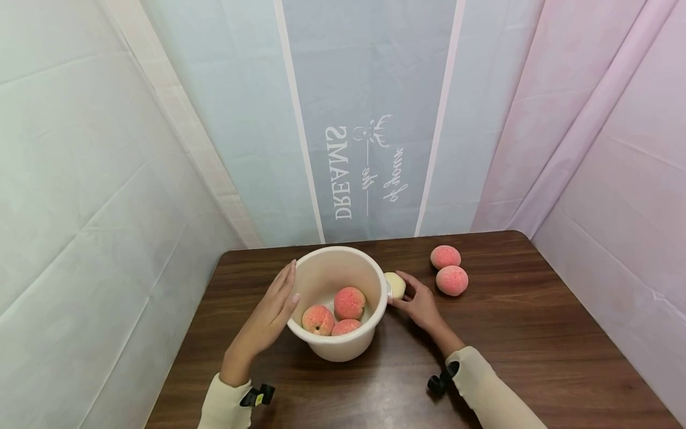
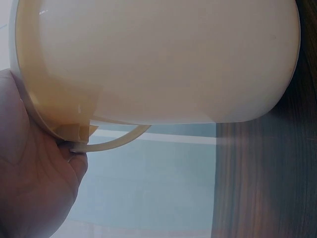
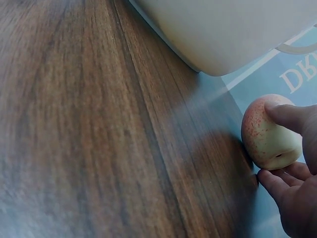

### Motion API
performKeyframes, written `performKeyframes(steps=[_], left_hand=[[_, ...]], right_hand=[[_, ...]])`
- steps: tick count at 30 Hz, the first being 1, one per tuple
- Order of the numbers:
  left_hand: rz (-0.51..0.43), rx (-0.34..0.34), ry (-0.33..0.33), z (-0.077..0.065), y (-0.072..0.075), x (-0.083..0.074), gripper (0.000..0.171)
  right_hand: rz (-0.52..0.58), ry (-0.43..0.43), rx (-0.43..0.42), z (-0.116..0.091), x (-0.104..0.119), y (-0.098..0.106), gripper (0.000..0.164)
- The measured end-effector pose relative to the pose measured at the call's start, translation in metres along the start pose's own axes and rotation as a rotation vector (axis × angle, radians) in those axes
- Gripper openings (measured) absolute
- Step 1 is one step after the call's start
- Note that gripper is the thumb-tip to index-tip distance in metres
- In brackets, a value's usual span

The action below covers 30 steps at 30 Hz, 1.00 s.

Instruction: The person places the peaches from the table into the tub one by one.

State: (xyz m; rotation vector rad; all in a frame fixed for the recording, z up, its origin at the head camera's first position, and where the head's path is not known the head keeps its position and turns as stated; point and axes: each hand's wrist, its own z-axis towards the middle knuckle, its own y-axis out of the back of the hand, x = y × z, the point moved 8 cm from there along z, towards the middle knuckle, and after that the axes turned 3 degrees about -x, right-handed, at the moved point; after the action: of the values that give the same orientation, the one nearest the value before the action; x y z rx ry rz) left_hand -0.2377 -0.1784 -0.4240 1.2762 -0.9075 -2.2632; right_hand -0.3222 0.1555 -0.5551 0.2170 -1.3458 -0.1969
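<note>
"Currently, what is being grasped?"

"The right grip (image 1: 422,304) is grasping a peach (image 1: 395,286), the thumb (image 3: 285,115) pressing one side and the fingertips (image 3: 267,177) supporting another. The peach is being held just beside the right side of the bucket (image 1: 343,353), apparently above the surface (image 1: 509,357)."

"And what is the left grip (image 1: 268,307) doing?"

"It is resting against the left side of the rim (image 1: 329,340), fingers extended, released and grasping nothing. Three peaches (image 1: 349,302) are lying inside the bucket; two loose peaches (image 1: 452,280) are lying on the surface, to the far right."

"Which faults are we guarding against?"

"First, slippage: the fingertips are bearing on a small part of a round fruit, so uneven pressure could be letting it drop and roll. Second, collision: the peach is sitting close to the rim, so sideways movement at this height could be striking it. The views are not confirming contact."

"Is the bucket presenting any risk?"

"Yes, displacement. The left grip is bracing without enclosing, so a hard knock from the right could be shifting or tipping the bucket."
</note>
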Motion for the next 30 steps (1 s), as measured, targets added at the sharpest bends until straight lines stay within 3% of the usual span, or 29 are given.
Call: performKeyframes(steps=[5, 12, 15, 22, 30], left_hand=[[0.001, 0.003, -0.002, 0.0, 0.0, 0.001, 0.063], [-0.001, 0.002, -0.01, 0.0, -0.001, 0.001, 0.062], [-0.004, 0.001, -0.012, 0.0, -0.001, 0.001, 0.063], [-0.011, 0.0, -0.011, 0.0, -0.001, 0.001, 0.063], [-0.006, -0.005, -0.012, 0.0, -0.002, 0.002, 0.062]], right_hand=[[0.017, 0.014, 0.007, -0.001, 0.005, -0.001, 0.077], [0.024, 0.012, 0.019, -0.011, 0.036, 0.003, 0.073], [0.026, 0.016, 0.016, -0.012, 0.038, 0.003, 0.071], [0.027, -0.016, -0.032, -0.001, 0.001, 0.006, 0.076], [0.007, -0.001, -0.077, -0.001, 0.014, 0.019, 0.076]])
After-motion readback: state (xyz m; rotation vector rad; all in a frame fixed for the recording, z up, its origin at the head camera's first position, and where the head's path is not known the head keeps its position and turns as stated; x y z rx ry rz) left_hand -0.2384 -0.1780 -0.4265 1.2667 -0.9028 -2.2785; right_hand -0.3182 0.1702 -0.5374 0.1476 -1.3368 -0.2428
